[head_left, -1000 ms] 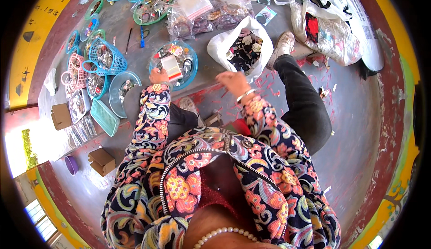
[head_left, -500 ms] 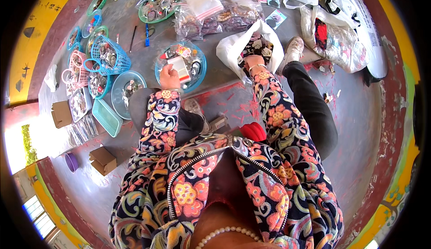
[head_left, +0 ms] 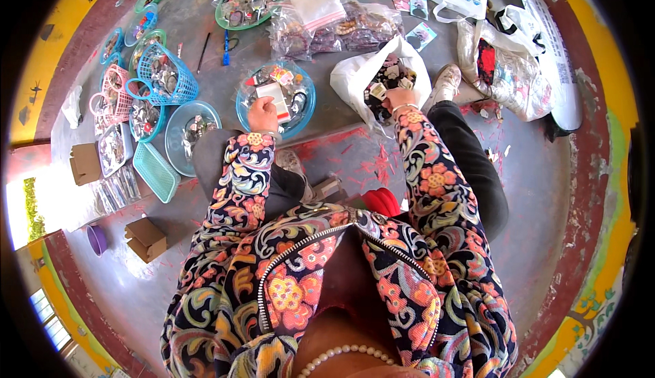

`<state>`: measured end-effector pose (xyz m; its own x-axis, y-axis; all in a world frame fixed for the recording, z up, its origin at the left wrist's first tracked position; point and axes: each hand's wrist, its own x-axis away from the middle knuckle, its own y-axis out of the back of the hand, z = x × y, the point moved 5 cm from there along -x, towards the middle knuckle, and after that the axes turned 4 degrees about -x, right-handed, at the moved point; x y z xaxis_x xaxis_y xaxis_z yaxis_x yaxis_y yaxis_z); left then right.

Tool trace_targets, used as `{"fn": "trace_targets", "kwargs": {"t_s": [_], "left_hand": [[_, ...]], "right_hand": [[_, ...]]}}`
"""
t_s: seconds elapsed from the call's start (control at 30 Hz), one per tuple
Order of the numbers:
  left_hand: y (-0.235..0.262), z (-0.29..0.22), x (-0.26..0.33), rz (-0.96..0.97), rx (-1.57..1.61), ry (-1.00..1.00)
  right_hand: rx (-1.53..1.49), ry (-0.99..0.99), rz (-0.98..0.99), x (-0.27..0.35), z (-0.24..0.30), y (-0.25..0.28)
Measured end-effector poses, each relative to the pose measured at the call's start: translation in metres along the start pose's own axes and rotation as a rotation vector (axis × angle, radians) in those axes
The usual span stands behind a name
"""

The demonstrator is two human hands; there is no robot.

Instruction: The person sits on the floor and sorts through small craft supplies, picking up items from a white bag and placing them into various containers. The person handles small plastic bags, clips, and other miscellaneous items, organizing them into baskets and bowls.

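Observation:
My left hand [head_left: 262, 117] is over the near part of a blue basin [head_left: 308, 115], its fingers closed at the left edge of a small white box [head_left: 274, 97] with a red end. Small packaged items and a dark looped piece lie around that box in the basin. To the right stands an open white plastic bag [head_left: 348, 76] with many small black and cream pieces [head_left: 379, 90] inside. My right hand [head_left: 400, 99] reaches over the bag's near rim, fingers curled down onto the pieces; its fingertips are partly hidden, and what they pinch is too small to name.
Blue [head_left: 179, 84] and pink baskets [head_left: 117, 98], a clear basin [head_left: 193, 139] and a green tray [head_left: 156, 172] crowd the left. Clear bags of beads [head_left: 341, 31] lie beyond the basin. A filled clear sack [head_left: 513, 81] sits right of my foot [head_left: 447, 81]. Red scraps litter the floor.
My right hand has shifted slightly right and toward me, out of the deeper part of the bag, and more pieces show. My left hand stays at the white box.

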<state>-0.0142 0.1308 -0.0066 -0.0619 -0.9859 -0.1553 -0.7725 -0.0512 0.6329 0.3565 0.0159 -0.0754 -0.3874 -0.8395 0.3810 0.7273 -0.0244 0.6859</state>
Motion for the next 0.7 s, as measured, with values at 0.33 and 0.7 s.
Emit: {"fn": "trace_targets", "kwargs": {"t_s": [0.33,0.7], "left_hand": [[-0.020,0.000,0.003,0.127,-0.020,-0.062],[-0.017,-0.027,0.021,0.401,0.180,-0.063]], "right_hand": [[-1.024,-0.250,-0.057,0.076,0.044,0.066],[-1.140,-0.076,-0.031,0.111,0.092,0.088]]}}
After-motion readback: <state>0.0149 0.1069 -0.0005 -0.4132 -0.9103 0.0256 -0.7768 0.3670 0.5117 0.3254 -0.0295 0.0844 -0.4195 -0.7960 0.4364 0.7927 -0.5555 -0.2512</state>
